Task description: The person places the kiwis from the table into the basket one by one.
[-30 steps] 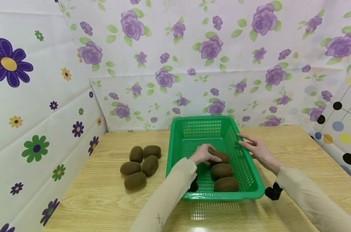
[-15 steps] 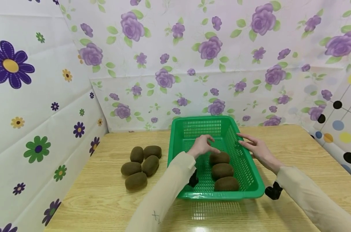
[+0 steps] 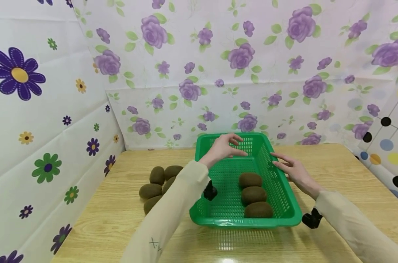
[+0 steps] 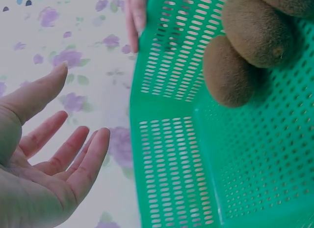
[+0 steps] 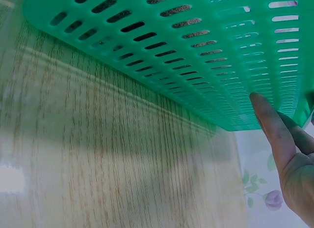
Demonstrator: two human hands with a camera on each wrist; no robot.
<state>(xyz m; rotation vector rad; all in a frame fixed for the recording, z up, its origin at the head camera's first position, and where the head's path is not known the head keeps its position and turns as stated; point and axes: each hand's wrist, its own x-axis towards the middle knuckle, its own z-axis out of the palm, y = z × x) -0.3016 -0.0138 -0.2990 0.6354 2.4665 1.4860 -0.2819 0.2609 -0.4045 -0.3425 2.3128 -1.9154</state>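
Note:
My left hand [image 3: 222, 148] is over the back left part of a green plastic basket [image 3: 241, 222], holding nothing. In the left wrist view its fingers [image 4: 88, 164] are spread and loosely bent, apart from the basket. Three brown kiwifruits [image 3: 250, 180] lie in a row along the basket's right side, all below my left hand. My right hand [image 3: 295, 173] holds the basket's right rim, with the thumb at the rim and fingers against the outer wall. The right wrist view shows a straight finger [image 5: 270, 125] touching that slotted wall.
More kiwifruits [image 3: 150, 191] lie in a group on the wooden table [image 3: 107, 215], left of the basket; my left sleeve [image 3: 172, 204] partly hides them. Flower-patterned sheets [image 3: 186, 54] hang behind and to the left. A small black device sits at each wrist.
My left hand has let go of the rearmost kiwifruit in the basket and moved up, back and left. The right hand stays at the rim.

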